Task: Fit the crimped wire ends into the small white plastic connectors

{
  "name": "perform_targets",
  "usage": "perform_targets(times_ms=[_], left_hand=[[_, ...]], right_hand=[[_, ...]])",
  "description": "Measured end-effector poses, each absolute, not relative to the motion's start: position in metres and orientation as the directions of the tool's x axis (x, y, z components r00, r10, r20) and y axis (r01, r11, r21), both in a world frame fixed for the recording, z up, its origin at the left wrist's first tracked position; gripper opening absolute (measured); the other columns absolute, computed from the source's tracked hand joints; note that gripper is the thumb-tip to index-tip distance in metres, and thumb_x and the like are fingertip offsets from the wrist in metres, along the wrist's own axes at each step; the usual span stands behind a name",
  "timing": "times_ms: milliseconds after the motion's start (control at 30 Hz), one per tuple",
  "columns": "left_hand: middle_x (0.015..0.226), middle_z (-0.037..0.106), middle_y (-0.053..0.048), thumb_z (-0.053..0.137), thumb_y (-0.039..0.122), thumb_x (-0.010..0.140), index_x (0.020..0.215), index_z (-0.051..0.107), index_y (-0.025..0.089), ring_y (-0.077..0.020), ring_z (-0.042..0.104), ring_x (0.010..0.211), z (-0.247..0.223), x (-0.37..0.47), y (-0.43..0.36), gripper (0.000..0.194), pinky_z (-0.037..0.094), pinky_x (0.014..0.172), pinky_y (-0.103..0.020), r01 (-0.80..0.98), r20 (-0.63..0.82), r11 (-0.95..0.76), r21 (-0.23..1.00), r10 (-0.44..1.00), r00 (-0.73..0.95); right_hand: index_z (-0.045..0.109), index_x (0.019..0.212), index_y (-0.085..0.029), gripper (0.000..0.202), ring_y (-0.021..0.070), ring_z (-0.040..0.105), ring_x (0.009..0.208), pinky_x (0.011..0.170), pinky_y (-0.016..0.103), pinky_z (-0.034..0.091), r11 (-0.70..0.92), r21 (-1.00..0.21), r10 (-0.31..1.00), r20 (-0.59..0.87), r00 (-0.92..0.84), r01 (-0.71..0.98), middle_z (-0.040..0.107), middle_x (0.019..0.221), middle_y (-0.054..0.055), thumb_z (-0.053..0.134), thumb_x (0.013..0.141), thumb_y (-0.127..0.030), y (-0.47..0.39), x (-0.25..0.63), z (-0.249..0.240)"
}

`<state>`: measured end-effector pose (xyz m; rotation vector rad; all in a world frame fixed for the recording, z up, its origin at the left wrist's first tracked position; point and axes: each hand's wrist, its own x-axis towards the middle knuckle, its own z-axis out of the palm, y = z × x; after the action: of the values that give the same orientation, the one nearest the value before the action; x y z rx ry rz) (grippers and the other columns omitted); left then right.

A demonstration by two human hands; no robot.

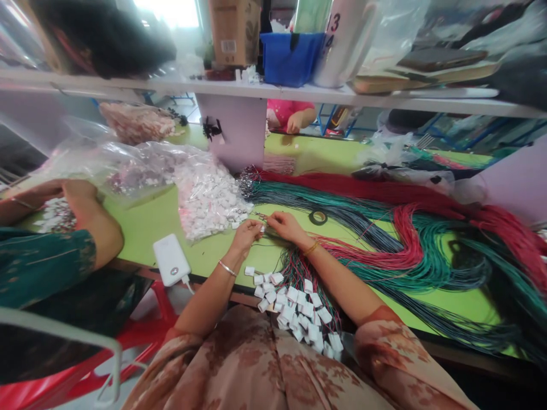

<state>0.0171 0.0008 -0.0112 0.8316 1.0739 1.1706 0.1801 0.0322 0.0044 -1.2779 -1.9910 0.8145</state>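
Observation:
My left hand (247,237) is closed in a pinch on a small white connector (262,228), just right of the bag of white connectors. Close beside it, my right hand (284,225) pinches thin wire ends with metal tips near that connector; the exact grip is too small to tell. A pile of white connectors on wires (299,310) hangs at the table's front edge below my hands. Bundles of red wires (405,242), green wires (431,256) and dark wires (367,225) stretch to the right. A roll of black tape (318,217) lies right of my right hand.
A clear bag of white connectors (209,196) and a white power bank (171,260) are to the left on the green table (145,222). Another person's arm (100,228) rests at far left. Across the table, a person's hand shows below a shelf (171,86) holding a blue bin (292,60).

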Motion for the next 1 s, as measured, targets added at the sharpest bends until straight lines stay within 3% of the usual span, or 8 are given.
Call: perform_targets(times_ms=[67,200,267,400,533,767,1000], left_hand=[[0.067,0.064,-0.002,0.075,0.026,0.065,0.075,0.061,0.013,-0.0079,0.054,0.056,-0.012,0.015,0.002,0.021,0.04,0.055,-0.021,-0.297,-0.212,0.214,0.931,0.977,0.039],[0.068,0.065,-0.002,0.074,0.025,0.066,0.075,0.061,0.014,-0.0074,0.052,0.055,-0.011,0.014,0.003,0.02,0.038,0.053,-0.02,-0.283,-0.205,0.202,0.938,0.979,0.021],[0.07,0.065,-0.003,0.074,0.025,0.066,0.076,0.061,0.014,-0.007,0.052,0.055,-0.009,0.014,0.002,0.02,0.038,0.052,-0.02,-0.291,-0.198,0.197,0.936,0.98,0.028],[0.078,0.068,-0.004,0.075,0.024,0.066,0.077,0.061,0.014,-0.0072,0.054,0.06,-0.004,0.016,0.0,0.02,0.041,0.057,-0.02,-0.352,-0.19,0.201,0.914,0.98,0.066],[0.08,0.066,-0.003,0.074,0.025,0.068,0.077,0.06,0.015,-0.0077,0.056,0.064,-0.003,0.018,-0.002,0.02,0.044,0.063,-0.021,-0.423,-0.192,0.223,0.878,0.975,0.115],[0.073,0.061,0.0,0.076,0.025,0.068,0.077,0.061,0.015,-0.0078,0.055,0.064,-0.006,0.018,-0.001,0.02,0.043,0.062,-0.021,-0.468,-0.192,0.234,0.852,0.972,0.136],[0.075,0.063,-0.001,0.075,0.025,0.068,0.076,0.062,0.015,-0.0078,0.054,0.065,-0.004,0.017,0.0,0.019,0.043,0.063,-0.021,-0.465,-0.198,0.238,0.853,0.971,0.133]], right_hand=[[0.063,0.075,-0.016,0.02,0.0122,0.049,0.064,0.059,0.023,0.032,0.33,-0.686,0.942,0.193,-0.276,0.648,0.064,0.073,0.003,0.053,0.081,-0.032,0.048,0.181,0.007],[0.066,0.076,-0.017,0.013,0.0132,0.05,0.064,0.058,0.024,0.03,0.234,-0.56,0.97,0.074,-0.233,0.795,0.067,0.076,0.004,0.059,0.076,-0.028,0.07,0.178,0.001],[0.065,0.074,-0.017,0.014,0.0132,0.05,0.065,0.06,0.024,0.032,0.255,-0.583,0.964,0.09,-0.251,0.772,0.066,0.075,0.004,0.056,0.078,-0.027,0.072,0.179,-0.002],[0.06,0.071,-0.016,0.016,0.0128,0.049,0.067,0.062,0.023,0.035,0.377,-0.703,0.926,0.268,-0.267,0.603,0.062,0.072,0.003,0.053,0.078,-0.028,0.063,0.185,0.002],[0.06,0.074,-0.015,0.02,0.0105,0.045,0.06,0.059,0.023,0.035,0.346,-0.845,0.925,0.235,-0.298,0.408,0.058,0.068,0.0,0.052,0.077,-0.034,0.042,0.189,0.015],[0.052,0.061,-0.016,0.023,0.0077,0.032,0.052,0.051,0.022,0.026,0.248,-0.877,0.947,0.13,-0.295,0.411,0.043,0.054,-0.005,0.053,0.071,-0.037,0.021,0.187,0.016],[0.051,0.06,-0.017,0.019,0.008,0.032,0.052,0.05,0.022,0.025,0.241,-0.878,0.954,0.135,-0.269,0.413,0.042,0.054,-0.005,0.051,0.068,-0.034,0.018,0.185,0.016]])
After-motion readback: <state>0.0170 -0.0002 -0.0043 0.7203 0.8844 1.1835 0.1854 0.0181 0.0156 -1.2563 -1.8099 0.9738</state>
